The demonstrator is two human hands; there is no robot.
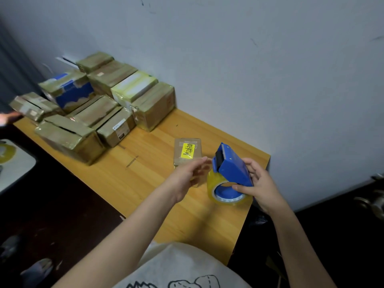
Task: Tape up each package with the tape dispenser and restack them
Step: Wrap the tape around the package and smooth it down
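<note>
A blue tape dispenser (232,166) with a roll of clear yellowish tape (220,190) is held above the wooden table (145,175); my right hand (257,183) grips its body from the right. My left hand (190,173) hovers just left of the dispenser's toothed front, fingers extended toward the tape end. A small brown package with a yellow label reading 1626 (188,150) lies flat on the table, just behind my left hand. A stack of taped cardboard packages (99,104) fills the table's far left corner against the wall.
Another person's hand (8,118) shows at the left edge near the stack. A white surface with a tape roll (8,152) sits at far left. The table's right edge (257,196) drops to a dark floor. Feet in slippers (37,267) appear bottom left.
</note>
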